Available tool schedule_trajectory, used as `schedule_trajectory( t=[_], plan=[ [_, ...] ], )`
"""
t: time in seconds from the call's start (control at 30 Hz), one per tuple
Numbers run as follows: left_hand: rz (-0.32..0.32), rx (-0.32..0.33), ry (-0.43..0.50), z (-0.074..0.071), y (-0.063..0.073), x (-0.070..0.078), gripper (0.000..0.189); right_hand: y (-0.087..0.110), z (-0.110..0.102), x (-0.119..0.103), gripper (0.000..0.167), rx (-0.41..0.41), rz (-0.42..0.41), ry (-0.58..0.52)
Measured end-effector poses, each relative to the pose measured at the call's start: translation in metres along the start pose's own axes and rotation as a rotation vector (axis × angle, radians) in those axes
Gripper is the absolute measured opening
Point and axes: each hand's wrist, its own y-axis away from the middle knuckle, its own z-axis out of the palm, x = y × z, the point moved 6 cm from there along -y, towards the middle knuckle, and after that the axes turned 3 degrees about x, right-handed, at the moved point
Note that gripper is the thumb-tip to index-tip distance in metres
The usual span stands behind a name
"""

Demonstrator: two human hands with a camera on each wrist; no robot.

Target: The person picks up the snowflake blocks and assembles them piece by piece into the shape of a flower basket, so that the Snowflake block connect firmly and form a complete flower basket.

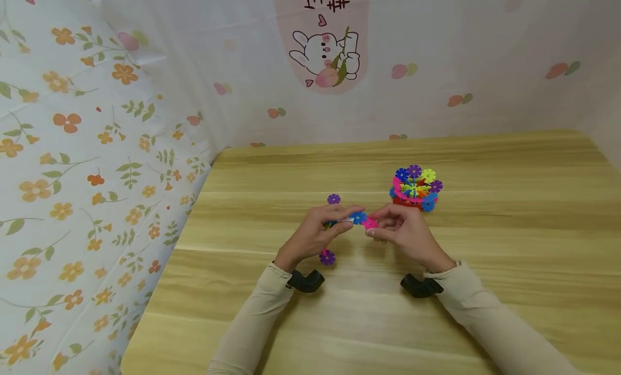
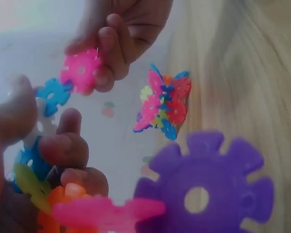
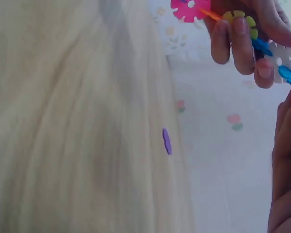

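Note:
My left hand [image 1: 317,232] grips a chain of plastic snowflake discs near its white disc [image 2: 45,121]. Beyond the fingertips sits a blue disc [image 1: 359,217] at the chain's end. A pink snowflake disc [image 2: 81,70] is pinched between the thumb and fingers of my right hand [image 1: 405,229], its edge against the blue disc; whether the slots interlock I cannot tell. Lower on the chain come a yellow-green disc [image 2: 33,187], an orange disc [image 2: 63,204], another pink disc and a large-looking purple disc [image 2: 203,182]. My left fingers hide part of the chain.
A built cluster of many-coloured snowflake discs [image 1: 414,189] stands on the wooden table [image 1: 509,202], behind my right hand. One separate-looking purple disc [image 1: 333,199] is just beyond my left hand. Patterned cloth [image 1: 436,57] hangs along the table's back and left sides.

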Motion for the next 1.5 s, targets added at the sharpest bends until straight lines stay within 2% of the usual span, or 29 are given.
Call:
schedule_trajectory(
  t=[0.17, 0.33, 0.47, 0.63, 0.77, 0.87, 0.97, 1.03, 1.13, 1.2, 1.37, 1.5],
  plan=[
    [-0.02, 0.0, -0.045, -0.002, 0.003, 0.006, 0.031, 0.0, 0.004, 0.02, 0.021, 0.029, -0.021, -0.088],
    [0.005, 0.006, -0.053, -0.002, 0.004, 0.006, 0.031, 0.0, 0.007, 0.023, 0.019, 0.078, -0.062, -0.126],
    [-0.004, 0.027, -0.04, -0.007, 0.006, 0.001, 0.032, -0.008, 0.01, 0.024, 0.022, 0.009, -0.072, -0.104],
    [-0.08, 0.056, -0.024, -0.023, 0.013, -0.009, 0.034, -0.027, 0.012, 0.03, 0.035, -0.189, -0.068, 0.123],
    [-0.107, 0.051, -0.01, -0.035, 0.016, -0.011, 0.035, -0.045, 0.014, 0.04, 0.032, -0.309, -0.018, 0.36],
    [-0.068, 0.045, -0.009, -0.04, 0.015, -0.008, 0.035, -0.064, 0.023, 0.04, 0.029, -0.337, -0.003, 0.542],
    [-0.033, 0.044, -0.026, -0.041, 0.013, -0.002, 0.034, -0.084, 0.038, 0.035, 0.031, -0.336, -0.053, 0.75],
    [-0.015, 0.039, -0.048, -0.04, 0.01, 0.002, 0.033, -0.095, 0.049, 0.033, 0.032, -0.332, -0.116, 0.9],
    [-0.01, 0.025, -0.079, -0.039, 0.006, 0.007, 0.031, -0.105, 0.061, 0.033, 0.026, -0.316, -0.154, 1.056],
    [-0.009, 0.017, -0.099, -0.037, 0.003, 0.01, 0.031, -0.107, 0.065, 0.034, 0.021, -0.31, -0.144, 1.095],
    [-0.011, 0.005, -0.1, -0.034, 0.002, 0.01, 0.03, -0.106, 0.06, 0.038, 0.011, -0.302, -0.087, 1.056],
    [-0.012, 0.017, -0.09, -0.032, 0.004, -0.014, 0.032, -0.096, 0.05, 0.04, 0.011, -0.312, -0.083, 0.903]
  ],
)
